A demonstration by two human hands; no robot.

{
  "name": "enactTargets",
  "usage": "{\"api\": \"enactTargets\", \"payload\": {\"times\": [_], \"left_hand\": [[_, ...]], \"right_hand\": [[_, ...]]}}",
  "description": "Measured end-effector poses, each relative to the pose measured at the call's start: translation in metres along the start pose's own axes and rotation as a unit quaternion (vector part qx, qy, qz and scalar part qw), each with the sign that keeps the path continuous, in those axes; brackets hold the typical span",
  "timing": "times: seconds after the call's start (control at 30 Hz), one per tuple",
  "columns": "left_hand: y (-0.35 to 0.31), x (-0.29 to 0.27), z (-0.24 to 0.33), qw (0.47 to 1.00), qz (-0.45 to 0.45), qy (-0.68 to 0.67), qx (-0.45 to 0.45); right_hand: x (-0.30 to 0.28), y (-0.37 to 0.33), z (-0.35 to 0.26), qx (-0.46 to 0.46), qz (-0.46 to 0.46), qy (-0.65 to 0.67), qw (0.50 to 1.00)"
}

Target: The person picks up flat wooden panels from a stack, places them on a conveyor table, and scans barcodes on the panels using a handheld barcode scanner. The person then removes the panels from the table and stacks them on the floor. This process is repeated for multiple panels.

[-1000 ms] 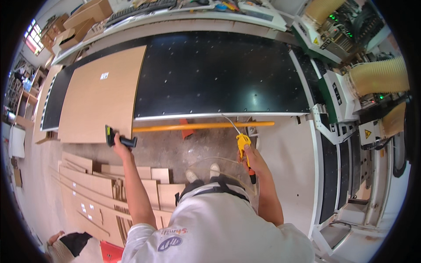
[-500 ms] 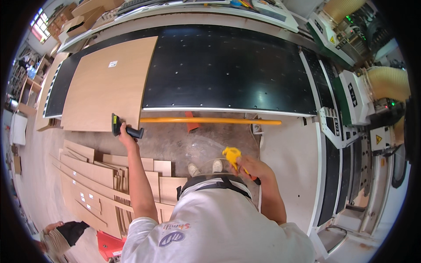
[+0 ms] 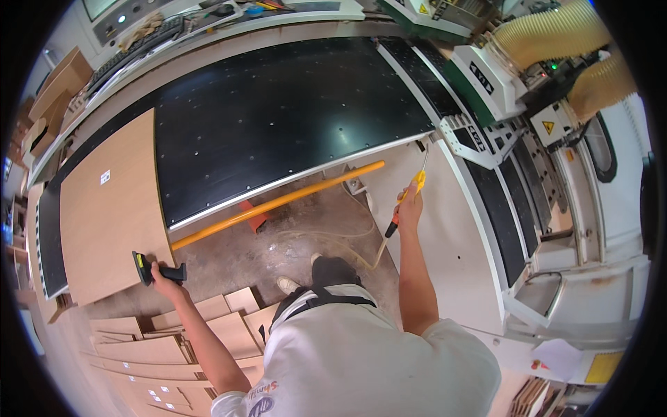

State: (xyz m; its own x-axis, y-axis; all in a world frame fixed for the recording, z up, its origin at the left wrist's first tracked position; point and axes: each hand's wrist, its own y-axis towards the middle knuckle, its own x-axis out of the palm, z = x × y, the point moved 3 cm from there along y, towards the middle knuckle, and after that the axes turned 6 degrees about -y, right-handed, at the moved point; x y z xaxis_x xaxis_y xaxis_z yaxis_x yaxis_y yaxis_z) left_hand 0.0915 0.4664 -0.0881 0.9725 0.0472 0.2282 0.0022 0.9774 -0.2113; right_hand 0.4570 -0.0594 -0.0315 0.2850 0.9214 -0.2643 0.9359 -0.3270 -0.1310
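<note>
In my left hand (image 3: 165,281) is a black handheld barcode scanner (image 3: 144,268), its grip wrapped by my fingers. It is held over the front corner of a light wooden panel (image 3: 111,215) with a white label. That panel lies on the left end of the black machine bed (image 3: 278,111) and overhangs its front edge. My right hand (image 3: 410,206) is closed on a yellow air blow gun (image 3: 420,178). The gun's thin nozzle points away from me, near the bed's right front corner, and a hose trails from its orange-and-black fitting.
A long yellow-orange bar (image 3: 278,203) runs along the bed's front. Stacks of cut wooden boards (image 3: 149,349) stand at lower left. Machine heads with ribbed ducts (image 3: 549,35) rise at right, beside a pale panel surface (image 3: 451,243). A keyboard (image 3: 149,45) sits at the far left.
My body and view have turned right. My right hand has stretched forward with the blow gun toward the bed's right corner. The scanner stays in my left hand by the panel's front edge.
</note>
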Motion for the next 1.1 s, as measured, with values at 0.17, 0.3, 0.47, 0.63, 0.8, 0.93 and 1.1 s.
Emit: {"api": "enactTargets", "payload": {"times": [0.17,0.3,0.47,0.63,0.8,0.93,1.1], "left_hand": [[-0.010,0.008,0.005,0.999,0.036,-0.004,-0.007],[-0.011,0.007,0.007,0.998,0.053,-0.039,0.003],[0.001,-0.001,-0.005,0.997,0.040,-0.064,-0.021],[0.000,-0.009,0.000,0.996,0.049,-0.074,-0.013],[-0.001,-0.004,0.005,0.994,0.094,-0.054,-0.008],[0.003,-0.008,0.005,0.997,0.061,-0.051,-0.014],[-0.007,-0.008,0.003,0.984,0.139,-0.097,-0.051]], "right_hand": [[-0.018,0.011,0.000,-0.025,0.068,-0.004,0.997],[-0.020,0.029,-0.001,-0.038,0.107,-0.025,0.993],[-0.018,0.072,0.015,-0.041,0.195,-0.016,0.980],[0.042,0.087,0.032,0.030,0.230,0.134,0.963],[0.134,0.113,0.128,0.140,0.113,0.303,0.936],[0.165,0.103,0.173,0.028,-0.014,0.032,0.999],[0.108,0.104,0.191,0.009,-0.036,-0.200,0.979]]}}
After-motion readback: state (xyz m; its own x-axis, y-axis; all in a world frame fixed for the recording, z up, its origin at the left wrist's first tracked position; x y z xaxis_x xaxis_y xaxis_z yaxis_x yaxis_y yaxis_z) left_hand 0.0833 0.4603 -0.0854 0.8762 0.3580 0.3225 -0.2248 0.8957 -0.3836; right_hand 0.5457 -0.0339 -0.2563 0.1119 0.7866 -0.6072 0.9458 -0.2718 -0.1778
